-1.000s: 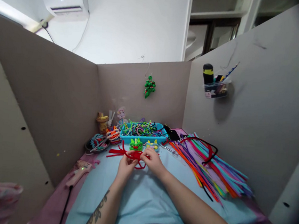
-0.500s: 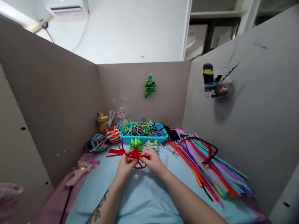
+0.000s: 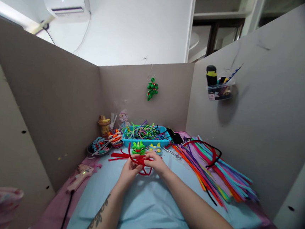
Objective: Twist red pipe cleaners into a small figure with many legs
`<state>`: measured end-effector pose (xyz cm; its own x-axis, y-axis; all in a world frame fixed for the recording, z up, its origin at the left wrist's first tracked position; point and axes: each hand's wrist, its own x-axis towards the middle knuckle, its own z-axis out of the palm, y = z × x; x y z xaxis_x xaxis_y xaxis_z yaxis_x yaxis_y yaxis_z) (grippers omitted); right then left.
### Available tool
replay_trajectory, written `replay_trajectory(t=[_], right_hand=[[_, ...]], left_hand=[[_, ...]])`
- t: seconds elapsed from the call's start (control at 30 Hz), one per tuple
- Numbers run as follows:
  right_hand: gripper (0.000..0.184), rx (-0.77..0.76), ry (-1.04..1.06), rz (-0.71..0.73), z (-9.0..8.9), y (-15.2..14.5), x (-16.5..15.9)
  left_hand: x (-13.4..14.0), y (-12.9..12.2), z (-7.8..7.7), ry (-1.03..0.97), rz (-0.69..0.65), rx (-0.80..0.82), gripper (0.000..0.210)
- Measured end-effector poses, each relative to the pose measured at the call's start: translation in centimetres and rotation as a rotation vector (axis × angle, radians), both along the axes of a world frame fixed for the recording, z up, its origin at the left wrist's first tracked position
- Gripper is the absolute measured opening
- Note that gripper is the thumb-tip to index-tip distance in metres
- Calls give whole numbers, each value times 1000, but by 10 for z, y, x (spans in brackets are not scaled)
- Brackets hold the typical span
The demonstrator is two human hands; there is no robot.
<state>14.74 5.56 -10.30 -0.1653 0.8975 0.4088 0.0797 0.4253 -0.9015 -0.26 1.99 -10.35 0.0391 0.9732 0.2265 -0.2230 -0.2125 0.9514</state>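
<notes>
Both of my hands work on a bundle of red pipe cleaners (image 3: 141,160) above the blue cloth. My left hand (image 3: 129,168) pinches it from the left, thumb toward the middle. From the right, my right hand (image 3: 157,164) grips it with bent fingers. Loose red ends stick up at the left, and a bent red loop hangs below the fingers. More red pipe cleaners (image 3: 118,155) lie on the cloth just left of my hands. Right behind them sit a green pipe-cleaner animal head (image 3: 139,148) and a blue-and-yellow one (image 3: 155,148), partly hidden by my right hand.
A blue tray (image 3: 144,142) of tangled pipe cleaners stands at the back. Many coloured pipe cleaners (image 3: 217,170) are spread at the right, near scissors (image 3: 174,153). At the left are a dark bowl (image 3: 98,150) and a glue gun (image 3: 80,179) with a cord. Grey partitions enclose the table.
The red bundle has turned slightly in my fingers. Its upright end has shifted right, and the loop below hangs a little lower and further right. My left hand has tilted a little.
</notes>
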Motion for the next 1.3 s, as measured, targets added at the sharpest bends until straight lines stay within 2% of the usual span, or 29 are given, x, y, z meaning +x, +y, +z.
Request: replay_trajectory(t=[0.2,0.27,0.37,0.43,0.57,0.73,0.87,1.07,1.3], right_hand=[[15,-111,39,35,1,1,-4],[16,-106,57,40,-1,1,-6],[17,-77,89,-1,-4,1,-8],[20,-66,104,-39,-5,2,-9],[25,-91,134,-81,-6,2,-11],[24,-120,126,-46,-8,-2,-17],[20,-70,115,-43,-11,-3,-20],[16,0,95,-113,-14,1,-17],[11,-55,98,-153,-13,1,-18]], left_hand=[[-2,3,-5,56,-15,72,48],[-3,3,-4,111,81,119,43],[-4,1,1,228,333,199,37],[-4,0,1,279,395,201,37],[-3,1,-3,230,327,113,48],[-3,0,-2,17,158,-36,67],[-4,-2,3,-65,149,-80,61],[-4,0,-1,-87,167,-106,58],[-1,-2,2,-65,157,-64,49]])
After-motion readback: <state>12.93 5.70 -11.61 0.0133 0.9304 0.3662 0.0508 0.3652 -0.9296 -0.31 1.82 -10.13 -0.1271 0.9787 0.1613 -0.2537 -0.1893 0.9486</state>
